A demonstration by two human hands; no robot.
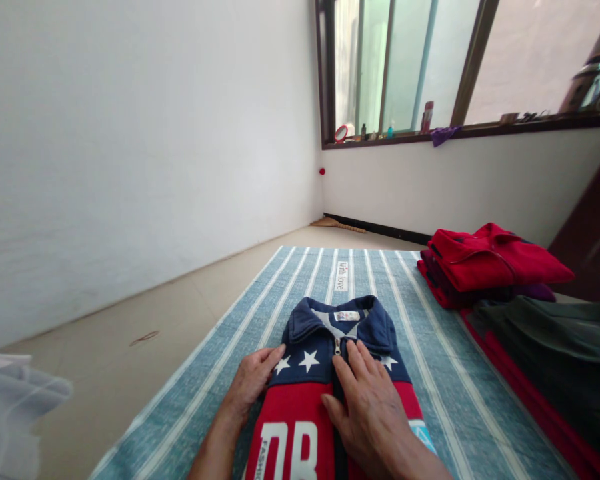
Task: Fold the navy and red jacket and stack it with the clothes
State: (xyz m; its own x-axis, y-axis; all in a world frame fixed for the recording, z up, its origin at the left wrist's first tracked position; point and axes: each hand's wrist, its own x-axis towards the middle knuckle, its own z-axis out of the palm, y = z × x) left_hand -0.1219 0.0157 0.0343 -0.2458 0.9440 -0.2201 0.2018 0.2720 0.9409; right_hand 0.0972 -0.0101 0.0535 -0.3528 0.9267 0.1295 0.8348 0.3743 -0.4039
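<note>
Hands rest on a folded jacket (pixel 330 373) in the head view, the only view there is. The jacket lies on a striped teal mat (pixel 430 333) spread over the floor, collar pointing away from the person, zip closed up the middle. Its upper part is navy with white stars, its lower part red with large white letters.

The left hand (pixel 250 383) lies at the jacket's left edge, fingers together and curled lightly over the folded side, touching it but pinching nothing. The right hand (pixel 373 410) lies flat on the chest just right of the zip, fingers extended and close together, pressing down with the palm; it grips nothing either.

The jacket looks like soft, fairly thick knit or fleece: light, limp, not slippery and not fragile. It would likely sag and lose its fold if lifted by 1 corner, so the folded side edges, 1 in each hand, or a flat hand slid underneath, seem the better places to take it.

To the right on the mat sits a stack of folded red clothes (pixel 490 263), well apart from the jacket, with a dark green cloth (pixel 555 347) near it. A window ledge (pixel 480 127) behind holds small bottles. A pale bundle (pixel 15 400) lies on the floor at far left.
</note>
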